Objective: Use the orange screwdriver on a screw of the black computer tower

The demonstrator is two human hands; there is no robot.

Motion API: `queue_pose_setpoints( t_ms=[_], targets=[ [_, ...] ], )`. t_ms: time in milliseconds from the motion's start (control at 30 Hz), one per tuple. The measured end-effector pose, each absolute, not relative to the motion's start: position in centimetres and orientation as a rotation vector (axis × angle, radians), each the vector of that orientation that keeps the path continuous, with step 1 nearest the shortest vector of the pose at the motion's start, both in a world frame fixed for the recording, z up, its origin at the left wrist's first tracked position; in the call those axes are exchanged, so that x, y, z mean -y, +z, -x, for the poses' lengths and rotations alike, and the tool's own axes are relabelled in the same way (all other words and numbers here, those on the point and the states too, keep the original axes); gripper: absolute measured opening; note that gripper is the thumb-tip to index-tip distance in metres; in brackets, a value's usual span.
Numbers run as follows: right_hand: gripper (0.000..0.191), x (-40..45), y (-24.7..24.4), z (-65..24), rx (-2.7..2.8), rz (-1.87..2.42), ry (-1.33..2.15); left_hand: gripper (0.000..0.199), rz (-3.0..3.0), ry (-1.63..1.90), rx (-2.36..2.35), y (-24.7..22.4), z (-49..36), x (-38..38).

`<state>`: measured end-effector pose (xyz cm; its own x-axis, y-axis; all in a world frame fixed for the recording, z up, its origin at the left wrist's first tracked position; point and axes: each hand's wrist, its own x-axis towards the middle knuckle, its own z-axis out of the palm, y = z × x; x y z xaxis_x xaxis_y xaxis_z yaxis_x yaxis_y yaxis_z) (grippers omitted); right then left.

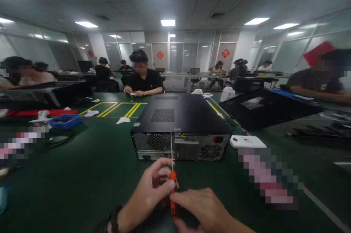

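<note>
Both hands — left hand (149,189), right hand (203,207) — pinch the orange screwdriver (172,189), its shaft reaching the desktop computer case (179,125) rear; keeping it straight seems best.

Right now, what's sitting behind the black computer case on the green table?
Behind the computer case, a white roll-like object and a person seated across the green table show. The case hides the tabletop directly behind it.

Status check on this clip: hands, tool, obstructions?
Left hand and right hand both grip orange screwdriver. Shaft tip at rear panel of computer case. Nothing between.
</note>
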<state>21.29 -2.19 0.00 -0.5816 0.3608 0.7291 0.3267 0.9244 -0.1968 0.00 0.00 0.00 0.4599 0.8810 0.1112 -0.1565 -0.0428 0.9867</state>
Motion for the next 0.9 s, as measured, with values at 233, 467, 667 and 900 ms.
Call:
queue_pose_setpoints(
  t_ms=[233,467,667,900],
  targets=[
    [0.037,1.9,-0.2,-21.6,2.243,0.532,0.150,0.073,-1.330,0.918,-0.766,1.3,-0.5,0.3],
    [0.028,1.9,1.3,-21.3,2.323,0.420,-0.228,0.058,-1.128,0.863,-0.641,1.9,-1.3,0.9],
    [0.018,2.4,0.4,-20.7,2.216,0.450,0.004,0.049,-0.924,0.835,-0.466,1.9,-0.8,1.0],
    [0.030,2.6,0.4,-20.3,2.077,0.567,-0.002,0.051,-0.850,0.806,-0.435,2.3,-0.7,1.1]
  ],
)
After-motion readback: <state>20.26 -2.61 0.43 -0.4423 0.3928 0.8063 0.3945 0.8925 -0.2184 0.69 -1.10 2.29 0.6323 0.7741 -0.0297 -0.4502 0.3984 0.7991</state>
